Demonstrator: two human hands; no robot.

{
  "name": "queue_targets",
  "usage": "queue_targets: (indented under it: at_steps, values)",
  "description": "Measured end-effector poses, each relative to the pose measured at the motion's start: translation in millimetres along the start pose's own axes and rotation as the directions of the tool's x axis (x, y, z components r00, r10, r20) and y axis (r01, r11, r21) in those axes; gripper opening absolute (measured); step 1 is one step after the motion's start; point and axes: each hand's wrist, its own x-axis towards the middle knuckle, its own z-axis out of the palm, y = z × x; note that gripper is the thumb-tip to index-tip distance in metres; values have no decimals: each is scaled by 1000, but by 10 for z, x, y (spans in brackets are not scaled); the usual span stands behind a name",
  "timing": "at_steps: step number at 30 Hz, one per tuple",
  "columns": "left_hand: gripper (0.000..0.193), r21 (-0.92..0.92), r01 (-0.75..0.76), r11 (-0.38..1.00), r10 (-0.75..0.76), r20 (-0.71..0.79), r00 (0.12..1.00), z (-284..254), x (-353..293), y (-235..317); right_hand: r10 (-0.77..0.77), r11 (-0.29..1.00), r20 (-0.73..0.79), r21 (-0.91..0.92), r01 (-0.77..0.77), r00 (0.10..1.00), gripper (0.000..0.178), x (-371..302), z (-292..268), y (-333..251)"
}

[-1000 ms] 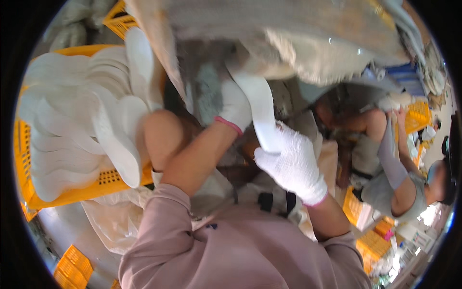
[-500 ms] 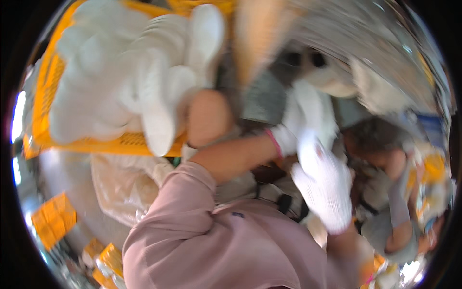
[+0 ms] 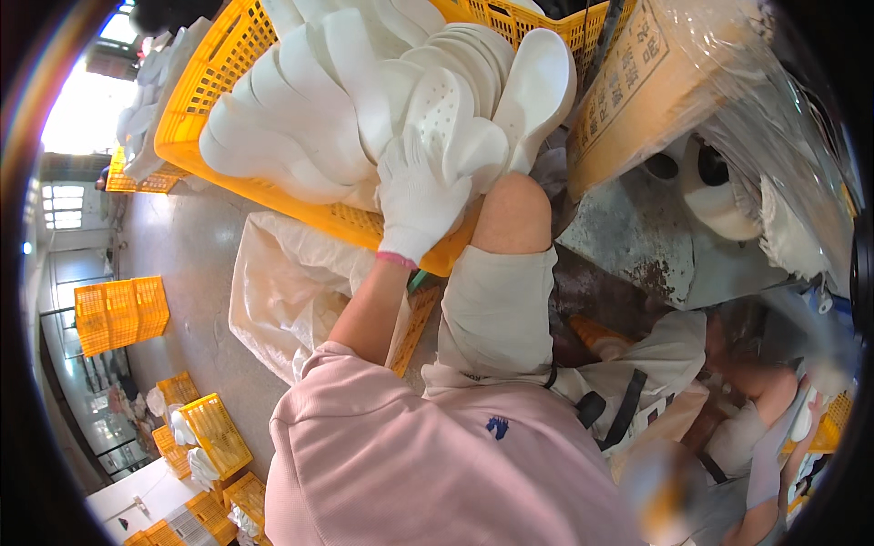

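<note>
My left hand (image 3: pixel 421 196), in a white knit glove with a pink cuff, is at the front edge of a yellow crate (image 3: pixel 341 218). Its fingers close over the lower end of a white perforated shoe sole (image 3: pixel 439 102); the thumb is hard to make out. Several more white soles (image 3: pixel 300 109) are stacked close together around it. One smooth sole (image 3: pixel 537 91) leans upright at the crate's right side, above my bare knee. My right hand does not show.
A clear plastic sack (image 3: pixel 273 282) sits on the floor below the crate. Right of it stand a cardboard box (image 3: pixel 628 86) and a grey metal surface (image 3: pixel 628 237). Another person's arm (image 3: pixel 769 464) shows at the lower right. Yellow crates (image 3: pixel 123 314) stand at far left.
My left hand has moved from right of centre, beside the right hand, over to the soles in the crate. The right hand has left the view. The view has swung right.
</note>
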Motion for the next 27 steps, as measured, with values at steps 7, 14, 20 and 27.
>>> queue_targets:
  at_steps: [7, 14, 20, 27]
  values:
    - [48, -177, 173, 969, -107, 328, 938, -250, 170, -3, -329, 905, -2, 285, 316, 944, 36, 548, 12, -1132]
    - [30, -575, 391, 719, -168, 402, 900, -773, -145, -298, -398, 863, 28, 352, 363, 917, 30, 583, -136, -1676]
    - [28, -757, 474, -449, -199, 602, 773, -1563, -948, 920, -564, 705, -109, 453, 546, 818, 74, 540, -162, -1967]
    - [30, -847, 417, 331, 697, 517, 496, -629, -1241, 1796, 387, 813, -81, 500, -298, 918, 34, 670, -778, -1719]
